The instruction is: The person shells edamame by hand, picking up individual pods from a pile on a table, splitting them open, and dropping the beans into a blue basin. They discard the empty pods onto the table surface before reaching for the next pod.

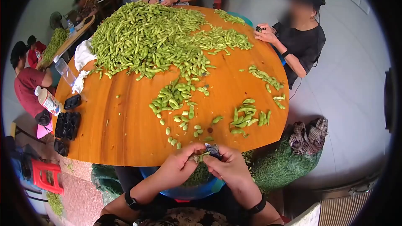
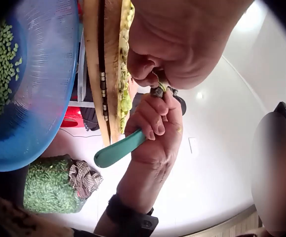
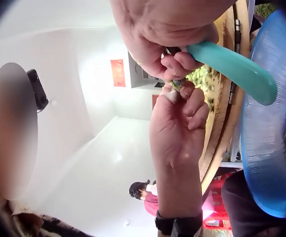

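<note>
In front of the table edge my two hands meet above a blue basin (image 2: 49,74) that holds shelled green beans (image 2: 0,69). My left hand (image 1: 179,166) pinches a green soybean pod (image 1: 203,156) between thumb and fingertips. Curled round a tool with a teal handle (image 3: 239,69) is my right hand (image 1: 231,166); the handle sticks out below the little finger. The tool's working end is hidden among the fingers, beside the pod. Near the hands, a small group of pods (image 1: 171,96) and several loose shelled beans (image 1: 173,141) lie on the wooden table (image 1: 134,121).
A large heap of pods (image 1: 142,37) covers the table's far side. Bottles (image 1: 49,100) and black trays (image 1: 67,124) stand at its left edge. A full sack (image 1: 289,163) sits right of the basin, a red stool (image 1: 46,175) left. Other people (image 1: 301,29) sit around.
</note>
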Demonstrator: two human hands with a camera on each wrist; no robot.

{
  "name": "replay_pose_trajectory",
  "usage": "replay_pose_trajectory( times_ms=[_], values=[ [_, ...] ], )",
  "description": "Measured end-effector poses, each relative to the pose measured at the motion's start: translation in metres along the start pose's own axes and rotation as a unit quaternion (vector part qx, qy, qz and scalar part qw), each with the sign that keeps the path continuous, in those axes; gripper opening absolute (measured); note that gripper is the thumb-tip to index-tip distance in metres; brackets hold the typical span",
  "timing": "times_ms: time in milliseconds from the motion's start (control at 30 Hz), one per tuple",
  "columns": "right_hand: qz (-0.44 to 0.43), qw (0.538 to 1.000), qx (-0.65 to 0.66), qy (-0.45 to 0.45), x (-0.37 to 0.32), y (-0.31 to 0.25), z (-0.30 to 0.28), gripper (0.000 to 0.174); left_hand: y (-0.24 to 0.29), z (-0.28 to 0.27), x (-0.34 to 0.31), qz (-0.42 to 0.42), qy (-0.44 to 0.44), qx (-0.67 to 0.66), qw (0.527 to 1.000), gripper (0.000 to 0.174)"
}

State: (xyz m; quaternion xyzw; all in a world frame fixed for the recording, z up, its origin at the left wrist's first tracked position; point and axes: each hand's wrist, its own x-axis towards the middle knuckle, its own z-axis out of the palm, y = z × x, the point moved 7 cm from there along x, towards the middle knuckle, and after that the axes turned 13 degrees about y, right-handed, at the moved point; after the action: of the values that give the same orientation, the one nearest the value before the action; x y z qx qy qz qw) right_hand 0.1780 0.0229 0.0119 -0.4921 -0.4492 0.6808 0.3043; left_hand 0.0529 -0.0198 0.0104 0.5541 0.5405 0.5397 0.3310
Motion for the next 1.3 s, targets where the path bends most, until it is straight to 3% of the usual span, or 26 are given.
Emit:
replay_pose_trajectory(
  times_ms=[133,233,500,667,700,767,933,1167,1300],
  values=[
    [-0.050,0.999,-0.018,-0.007,0.002,0.006,0.002,0.008,0.006,-0.003,-0.002,0.002,0.007,0.056,0.998,0.038],
    [-0.035,0.996,-0.077,-0.006,-0.002,0.002,0.001,0.004,0.015,-0.002,-0.004,0.024,0.008,0.104,0.994,0.040],
    [-0.015,0.999,-0.039,-0.012,0.000,0.014,0.001,0.004,0.025,0.004,-0.011,0.111,0.011,0.241,0.964,0.044],
    [-0.022,0.997,-0.076,-0.010,-0.002,0.022,0.005,0.005,0.027,0.005,-0.021,0.166,0.064,0.309,0.934,0.039],
    [-0.057,0.996,-0.074,-0.003,-0.003,0.019,0.007,0.006,0.028,0.003,-0.022,0.166,0.065,0.311,0.934,0.039],
    [-0.091,0.993,-0.071,0.002,-0.006,0.017,0.008,0.007,0.017,-0.003,-0.023,0.050,0.027,0.212,0.976,0.039],
    [-0.210,0.961,-0.182,0.000,-0.018,0.009,0.014,0.011,0.013,-0.003,-0.028,0.057,-0.001,0.215,0.975,0.036],
    [-0.129,0.985,-0.117,-0.003,-0.011,0.014,0.011,0.013,0.022,-0.008,-0.024,0.097,0.043,0.273,0.956,0.033],
    [-0.122,0.987,-0.088,0.054,0.005,0.009,-0.013,0.011,0.007,-0.013,-0.024,0.106,0.028,0.250,0.962,0.030]
  ],
)
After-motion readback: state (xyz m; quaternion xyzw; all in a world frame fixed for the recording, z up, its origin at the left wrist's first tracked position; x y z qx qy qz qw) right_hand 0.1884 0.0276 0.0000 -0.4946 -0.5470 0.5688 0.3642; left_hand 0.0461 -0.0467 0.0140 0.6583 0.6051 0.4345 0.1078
